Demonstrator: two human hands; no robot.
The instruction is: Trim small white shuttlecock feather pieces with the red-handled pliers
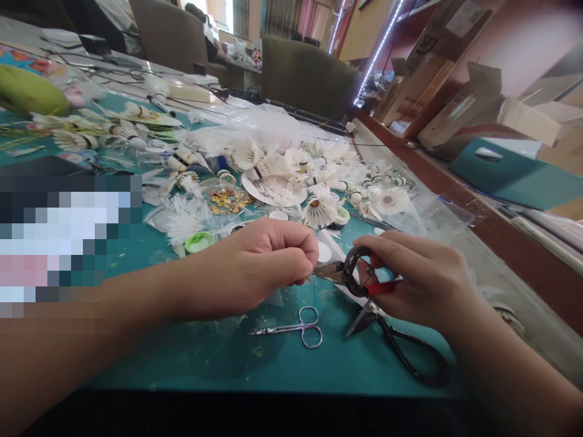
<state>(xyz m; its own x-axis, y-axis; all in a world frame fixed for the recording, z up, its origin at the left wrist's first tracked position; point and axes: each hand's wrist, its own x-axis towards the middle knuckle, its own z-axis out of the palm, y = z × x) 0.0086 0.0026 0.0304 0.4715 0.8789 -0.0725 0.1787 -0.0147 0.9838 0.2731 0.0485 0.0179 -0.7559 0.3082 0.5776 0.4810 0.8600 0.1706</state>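
Observation:
My left hand (273,258) is closed in a pinch, thumb against curled finger, and whatever lies between its fingertips is too small to make out. A thin blue-green thread (314,291) hangs just below those fingertips. My right hand (419,273) is wrapped round a pair of pliers (331,272) with a dark head and a red grip. The jaws point left and reach the left fingertips; whether they grip anything cannot be seen. Below the hands lie small silver scissors (310,328) and black-handled scissors (401,346), the latter partly under the right hand.
Feathered shuttlecocks (319,209) crowd the table's middle, around a white round disc (273,188). Small gold pieces (228,199) and a green-rimmed lid (199,241) lie left of them. A keyboard (314,118) is behind. Cardboard boxes (460,115) stand at right. Another person sits far back.

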